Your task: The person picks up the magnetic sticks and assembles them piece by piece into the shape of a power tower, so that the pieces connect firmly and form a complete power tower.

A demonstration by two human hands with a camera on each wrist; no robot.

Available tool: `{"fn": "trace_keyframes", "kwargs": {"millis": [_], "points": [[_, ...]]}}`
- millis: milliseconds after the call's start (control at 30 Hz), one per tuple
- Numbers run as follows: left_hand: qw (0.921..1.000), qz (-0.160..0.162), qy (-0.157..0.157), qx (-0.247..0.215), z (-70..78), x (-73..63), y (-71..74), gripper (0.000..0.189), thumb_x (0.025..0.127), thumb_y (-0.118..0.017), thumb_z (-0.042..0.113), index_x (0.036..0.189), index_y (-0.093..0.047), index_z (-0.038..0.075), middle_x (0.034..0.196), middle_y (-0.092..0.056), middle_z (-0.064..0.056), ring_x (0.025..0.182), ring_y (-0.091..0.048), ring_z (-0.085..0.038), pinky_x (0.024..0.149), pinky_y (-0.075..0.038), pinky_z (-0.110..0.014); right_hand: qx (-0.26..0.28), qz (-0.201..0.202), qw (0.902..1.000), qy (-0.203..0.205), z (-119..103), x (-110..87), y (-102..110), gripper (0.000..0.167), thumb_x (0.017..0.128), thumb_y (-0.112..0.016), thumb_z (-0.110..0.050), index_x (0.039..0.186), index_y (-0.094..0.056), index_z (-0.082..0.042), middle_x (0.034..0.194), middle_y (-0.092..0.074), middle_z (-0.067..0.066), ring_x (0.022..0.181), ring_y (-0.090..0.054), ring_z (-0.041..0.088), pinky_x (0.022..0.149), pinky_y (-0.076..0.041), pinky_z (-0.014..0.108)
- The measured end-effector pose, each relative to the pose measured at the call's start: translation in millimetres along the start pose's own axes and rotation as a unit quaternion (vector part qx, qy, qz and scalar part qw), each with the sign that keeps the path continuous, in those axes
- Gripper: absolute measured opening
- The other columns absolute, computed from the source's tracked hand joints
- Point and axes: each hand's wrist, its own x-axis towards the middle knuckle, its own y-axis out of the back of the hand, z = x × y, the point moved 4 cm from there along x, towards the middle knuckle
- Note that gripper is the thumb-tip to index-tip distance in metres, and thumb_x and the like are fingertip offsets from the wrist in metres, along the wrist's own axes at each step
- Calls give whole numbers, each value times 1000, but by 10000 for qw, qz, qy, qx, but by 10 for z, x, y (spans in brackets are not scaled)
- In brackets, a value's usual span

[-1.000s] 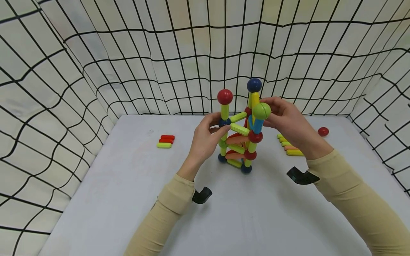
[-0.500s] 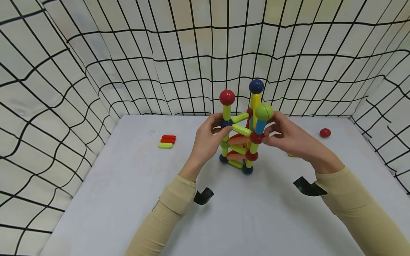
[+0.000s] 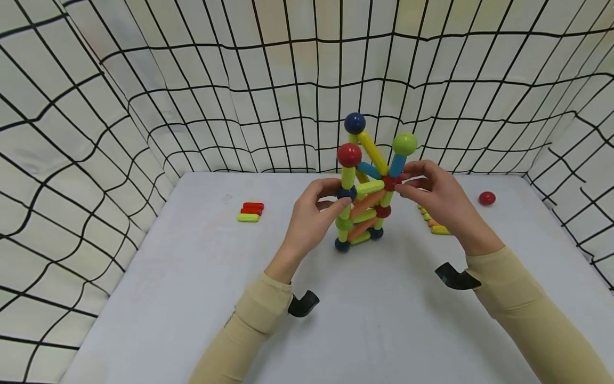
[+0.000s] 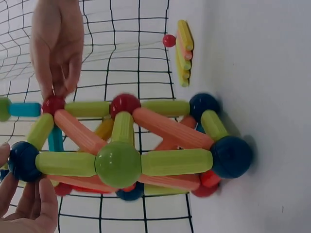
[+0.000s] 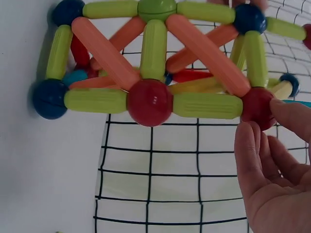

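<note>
A tower of coloured rods and balls (image 3: 364, 215) stands on the white table between both hands. My left hand (image 3: 312, 213) pinches a dark blue ball (image 4: 24, 161) on the tower's left upright, below the red top ball (image 3: 349, 155). My right hand (image 3: 438, 200) pinches a red ball (image 5: 258, 108) on the right upright, where a blue rod (image 3: 397, 166) rises to a green ball (image 3: 404, 144). Behind, a yellow rod (image 3: 373, 153) slants up to the highest ball, a dark blue one (image 3: 355, 123). Orange rods (image 5: 209, 56) cross the tower's sides diagonally.
Two red rods and a yellow-green rod (image 3: 248, 217) lie to the left on the table (image 3: 192, 277). Several yellow-green, orange and yellow rods (image 3: 441, 230) lie at right, partly behind my right hand, near a loose red ball (image 3: 486, 198). Black netting (image 3: 268, 106) surrounds the table's back and sides.
The tower has turned between my hands, its blue-topped back upright swinging left. My right hand has come down from the tower's upper back to the red ball; my left keeps its hold.
</note>
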Motion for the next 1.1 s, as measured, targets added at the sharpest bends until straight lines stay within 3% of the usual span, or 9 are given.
{"fn": "trace_keyframes", "kwargs": {"millis": [200, 333, 533, 633, 733, 867, 933, 1000, 1100], "points": [[9992, -302, -223, -101, 78, -95, -118, 35, 93, -68, 15, 126, -60, 5, 120, -57, -6, 110, -58, -18, 91, -52, -34, 394, 161, 9991, 0, 96, 153, -6, 45, 95, -62, -41, 131, -55, -13, 126, -58, 3, 115, -58, 20, 101, -45, 44], [9981, -544, -287, -62, 140, -135, -209, 34, 94, -66, 14, 127, -61, 6, 118, -58, -5, 108, -59, -19, 91, -52, -32, 582, 242, 9980, 97, 94, 267, -31, 43, 95, -63, -37, 130, -57, -12, 126, -57, 5, 118, -57, 22, 104, -43, 47], [9968, -716, -350, -14, 204, -149, -315, 31, 96, -64, 16, 125, -62, 6, 115, -65, -4, 103, -61, -11, 90, -52, -30, 640, 177, 9976, 206, 88, 390, -49, 42, 98, -60, -29, 136, -54, -11, 131, -57, 10, 123, -50, 25, 107, -38, 51], [9976, -361, -588, 39, 220, -125, -289, 27, 96, -64, 16, 121, -63, 5, 112, -66, -4, 101, -61, -10, 87, -53, -30, 805, 84, 9966, 156, 133, 386, -31, 44, 98, -60, -32, 138, -53, -15, 133, -56, 8, 126, -47, 24, 107, -36, 53], [9952, 403, -889, 110, 212, -62, -194, 23, 94, -66, 13, 115, -63, 4, 109, -65, -5, 99, -60, -13, 83, -53, -31, 874, 89, 9961, -32, 225, 325, 31, 51, 96, -60, -43, 140, -51, -20, 135, -54, 4, 127, -46, 23, 107, -37, 52], [9859, 1282, -1072, 116, 169, 44, -48, 25, 92, -69, 11, 113, -61, 1, 108, -61, -9, 100, -58, -18, 81, -52, -34, 883, 184, 9955, -297, 422, 192, 171, 57, 94, -58, -51, 141, -49, -21, 135, -54, 2, 124, -52, 21, 104, -43, 33], [9840, 1437, -1048, 113, 138, 100, 0, 28, 92, -69, 11, 115, -59, 0, 109, -59, -11, 102, -57, -19, 83, -52, -37, 900, 229, 9947, -445, 550, 113, 247, 58, 94, -57, -51, 141, -49, -20, 135, -54, 3, 122, -55, 19, 99, -45, 23], [9860, 1388, -923, 93, 103, 153, 24, 31, 92, -68, 12, 118, -57, 0, 111, -59, -11, 104, -57, -19, 86, -51, -38, 737, 269, 9949, -637, 696, 23, 325, 58, 94, -55, -53, 142, -48, -20, 136, -54, 3, 120, -56, 16, 97, -45, 19], [9922, 1091, -595, 25, 43, 216, 26, 33, 94, -66, 13, 123, -56, 0, 116, -62, -11, 108, -59, -18, 92, -51, -35, 511, 291, 9938, -941, 936, -115, 433, 61, 95, -53, -55, 144, -45, -20, 138, -52, 4, 119, -55, 13, 105, -41, 30]]}}
